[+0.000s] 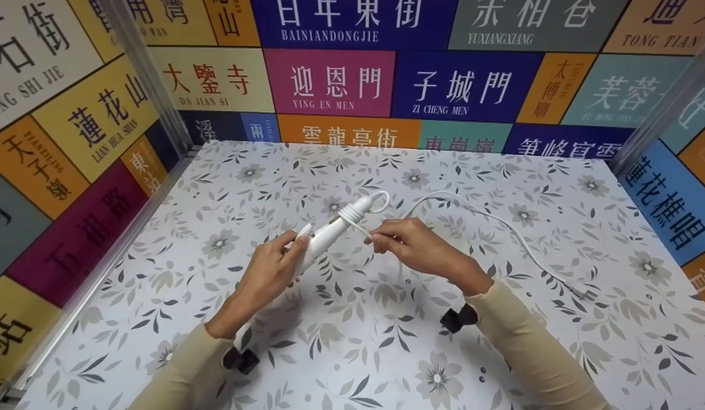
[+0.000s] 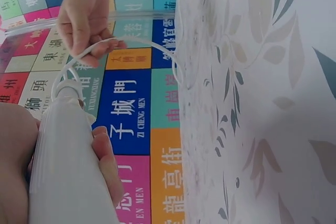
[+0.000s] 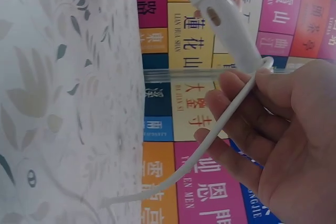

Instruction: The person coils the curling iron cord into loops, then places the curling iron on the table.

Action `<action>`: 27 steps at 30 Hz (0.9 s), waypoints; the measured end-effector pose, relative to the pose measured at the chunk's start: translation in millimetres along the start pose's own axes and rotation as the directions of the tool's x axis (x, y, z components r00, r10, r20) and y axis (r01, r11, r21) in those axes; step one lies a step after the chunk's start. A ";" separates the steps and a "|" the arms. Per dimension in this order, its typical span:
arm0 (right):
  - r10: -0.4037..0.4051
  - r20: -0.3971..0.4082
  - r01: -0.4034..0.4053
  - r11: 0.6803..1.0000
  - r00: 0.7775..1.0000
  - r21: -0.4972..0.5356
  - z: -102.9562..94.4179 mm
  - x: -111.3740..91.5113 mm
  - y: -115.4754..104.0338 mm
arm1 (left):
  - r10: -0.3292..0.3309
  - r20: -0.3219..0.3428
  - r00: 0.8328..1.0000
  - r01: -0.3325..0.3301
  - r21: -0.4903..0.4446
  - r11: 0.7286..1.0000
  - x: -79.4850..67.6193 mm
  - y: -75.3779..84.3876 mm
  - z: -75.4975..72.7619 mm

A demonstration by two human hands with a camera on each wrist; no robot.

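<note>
My left grip [image 1: 273, 265] is clamped round the white handle [image 1: 328, 234] above the worktop [image 1: 352, 341], my right grip [image 1: 412, 242] pinches its cord [image 1: 472, 208], and slack could let the coils [image 1: 351, 214] slip off.

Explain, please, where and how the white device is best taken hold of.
The white device is probably best gripped by its thicker near part, from the person's left, as the left hand does: it slants away rightward, and the cord wraps its narrower far end, best left uncovered for the right hand, which pinches that cord.
</note>
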State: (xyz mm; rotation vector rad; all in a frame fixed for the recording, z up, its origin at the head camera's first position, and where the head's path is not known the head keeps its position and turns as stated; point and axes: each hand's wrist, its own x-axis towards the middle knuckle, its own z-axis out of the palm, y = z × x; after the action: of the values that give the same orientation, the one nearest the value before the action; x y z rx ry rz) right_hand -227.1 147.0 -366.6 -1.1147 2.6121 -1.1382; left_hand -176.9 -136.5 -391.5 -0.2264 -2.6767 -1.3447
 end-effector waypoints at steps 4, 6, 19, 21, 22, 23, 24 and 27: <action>0.006 0.044 -0.007 0.999 0.999 0.035 5.0 2.0 8.4 | 0.024 0.003 1.000 -0.024 0.001 1.000 -1.8 0.1 -1.1; 0.014 0.063 -0.018 0.998 0.998 0.063 7.0 3.9 12.9 | 0.034 0.005 0.999 -0.034 0.000 0.999 -2.8 1.6 -1.3; 0.111 0.140 -0.134 0.977 0.984 0.166 13.8 20.3 50.6 | 0.123 0.154 0.980 -0.123 -0.010 0.992 -11.5 4.4 0.3; 0.151 0.113 -0.166 0.975 0.982 0.144 12.7 21.2 55.0 | 0.140 0.177 0.974 -0.139 -0.017 0.990 -13.0 2.7 0.1; 0.162 0.099 -0.173 0.977 0.982 0.124 12.3 21.7 57.3 | 0.153 0.187 0.970 -0.152 -0.017 0.988 -13.3 2.3 -0.3; 0.146 0.088 -0.156 0.980 0.985 0.121 11.0 22.4 60.5 | 0.163 0.195 0.967 -0.163 -0.018 0.987 -13.5 2.4 -1.0; 0.127 0.078 -0.136 0.984 0.989 0.115 9.4 22.8 63.2 | 0.173 0.203 0.964 -0.174 -0.013 0.985 -13.7 2.7 -1.6; 0.064 0.065 -0.068 0.996 0.996 0.053 4.8 26.1 66.9 | 0.192 0.245 0.950 -0.201 0.010 0.980 -14.2 3.5 -3.7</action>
State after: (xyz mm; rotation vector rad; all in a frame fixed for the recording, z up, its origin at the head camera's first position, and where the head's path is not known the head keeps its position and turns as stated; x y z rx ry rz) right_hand -284.1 157.9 -409.3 -1.0285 2.5333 -1.1354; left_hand -162.1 -138.4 -389.3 -0.6774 -2.7763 -1.2815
